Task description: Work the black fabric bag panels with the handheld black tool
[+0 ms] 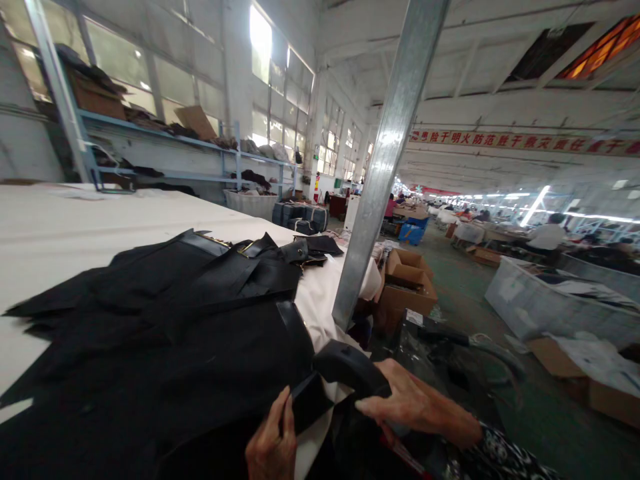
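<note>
My left hand (274,437) is at the bottom middle, its fingers pinched on the edge of a black fabric piece (309,402) with a smooth, slightly shiny band. My right hand (400,399) is wrapped round a black tool with a thick curved handle (350,367). The tool's front end meets the fabric edge close to my left fingers; its underside and kind are hidden. Left of both hands, a large heap of black fabric pieces (165,340) spreads over a table with a white cover (125,217). Some pieces at the heap's far side carry shiny dark patches and gold-coloured edges.
A slanting metal post (387,150) rises at the table's right edge. Cardboard boxes (407,283) and a black plastic-wrapped bundle (440,367) lie beyond it. Large grey-white bins (525,303) stand on the right. A blue shelf rack (165,137) lines the windows. Several people sit far back.
</note>
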Action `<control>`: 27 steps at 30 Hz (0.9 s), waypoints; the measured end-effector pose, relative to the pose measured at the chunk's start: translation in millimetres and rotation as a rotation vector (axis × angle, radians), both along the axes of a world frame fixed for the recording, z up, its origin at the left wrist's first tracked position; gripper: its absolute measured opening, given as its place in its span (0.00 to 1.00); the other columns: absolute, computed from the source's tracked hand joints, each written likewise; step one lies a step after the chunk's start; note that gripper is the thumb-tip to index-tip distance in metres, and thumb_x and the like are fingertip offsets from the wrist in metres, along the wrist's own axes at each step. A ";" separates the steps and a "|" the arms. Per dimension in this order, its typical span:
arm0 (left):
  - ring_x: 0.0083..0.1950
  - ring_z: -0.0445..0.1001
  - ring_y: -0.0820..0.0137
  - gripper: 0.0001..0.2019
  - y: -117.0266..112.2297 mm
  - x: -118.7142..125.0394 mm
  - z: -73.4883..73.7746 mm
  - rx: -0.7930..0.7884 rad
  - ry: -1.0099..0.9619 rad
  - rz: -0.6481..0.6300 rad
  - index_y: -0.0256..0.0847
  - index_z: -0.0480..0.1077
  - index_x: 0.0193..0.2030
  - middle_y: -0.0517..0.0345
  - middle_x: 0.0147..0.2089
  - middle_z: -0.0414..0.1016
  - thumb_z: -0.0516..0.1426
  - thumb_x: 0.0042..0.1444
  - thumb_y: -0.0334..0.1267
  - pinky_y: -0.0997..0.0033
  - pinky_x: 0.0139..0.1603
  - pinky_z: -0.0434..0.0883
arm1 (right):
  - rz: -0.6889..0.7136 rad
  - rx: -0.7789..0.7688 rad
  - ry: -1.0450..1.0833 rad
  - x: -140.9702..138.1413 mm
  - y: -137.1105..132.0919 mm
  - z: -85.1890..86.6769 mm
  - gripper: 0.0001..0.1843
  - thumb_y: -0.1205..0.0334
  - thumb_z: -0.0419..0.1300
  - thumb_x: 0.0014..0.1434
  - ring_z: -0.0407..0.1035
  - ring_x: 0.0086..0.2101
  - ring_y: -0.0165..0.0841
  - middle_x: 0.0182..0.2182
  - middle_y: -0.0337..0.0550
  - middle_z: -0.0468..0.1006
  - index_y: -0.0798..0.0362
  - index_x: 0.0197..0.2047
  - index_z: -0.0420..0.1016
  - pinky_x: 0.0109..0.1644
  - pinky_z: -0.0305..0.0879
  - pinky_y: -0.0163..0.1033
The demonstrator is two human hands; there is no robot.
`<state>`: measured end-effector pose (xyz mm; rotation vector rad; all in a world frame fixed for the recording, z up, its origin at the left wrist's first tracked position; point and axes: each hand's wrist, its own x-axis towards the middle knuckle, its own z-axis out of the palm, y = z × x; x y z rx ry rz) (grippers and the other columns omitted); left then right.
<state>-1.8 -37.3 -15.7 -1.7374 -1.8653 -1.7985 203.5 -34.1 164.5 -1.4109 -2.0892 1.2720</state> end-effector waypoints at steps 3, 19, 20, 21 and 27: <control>0.30 0.81 0.68 0.16 3.0 1.6 -7.4 0.142 0.192 0.092 0.33 0.76 0.40 0.50 0.36 0.83 0.48 0.62 0.36 0.78 0.30 0.74 | 0.032 -0.067 0.009 -5.5 -0.1 -4.3 0.05 0.64 0.59 0.52 0.66 0.18 0.25 0.18 0.32 0.70 0.56 0.27 0.69 0.20 0.59 0.26; 0.34 0.81 0.66 0.15 -3.2 4.3 -16.8 -0.127 0.118 0.120 0.33 0.76 0.45 0.49 0.41 0.82 0.49 0.61 0.33 0.77 0.34 0.76 | -0.019 -0.127 0.041 -19.6 4.3 -8.7 0.09 0.60 0.58 0.54 0.64 0.18 0.26 0.17 0.33 0.69 0.55 0.26 0.67 0.20 0.60 0.27; 0.34 0.81 0.66 0.15 -3.3 3.7 -16.3 -0.119 0.123 0.109 0.32 0.76 0.44 0.48 0.41 0.81 0.49 0.61 0.33 0.77 0.35 0.76 | -0.044 -0.082 0.029 -17.3 4.3 -4.6 0.08 0.61 0.58 0.54 0.65 0.18 0.26 0.17 0.32 0.69 0.55 0.26 0.67 0.21 0.60 0.27; 0.35 0.81 0.66 0.15 -3.4 3.2 -16.0 -0.118 0.120 0.105 0.32 0.76 0.45 0.47 0.42 0.81 0.49 0.61 0.33 0.77 0.35 0.76 | -0.057 -0.051 0.018 -15.1 4.3 -2.0 0.08 0.61 0.58 0.54 0.65 0.18 0.25 0.17 0.32 0.69 0.55 0.27 0.67 0.21 0.60 0.27; 0.36 0.81 0.65 0.16 -2.3 4.1 -15.1 -0.153 0.019 0.090 0.35 0.76 0.46 0.48 0.42 0.81 0.49 0.61 0.35 0.76 0.35 0.76 | 0.023 -0.175 0.023 -14.2 1.8 -20.7 0.09 0.59 0.59 0.54 0.65 0.17 0.25 0.18 0.34 0.70 0.57 0.28 0.70 0.20 0.61 0.27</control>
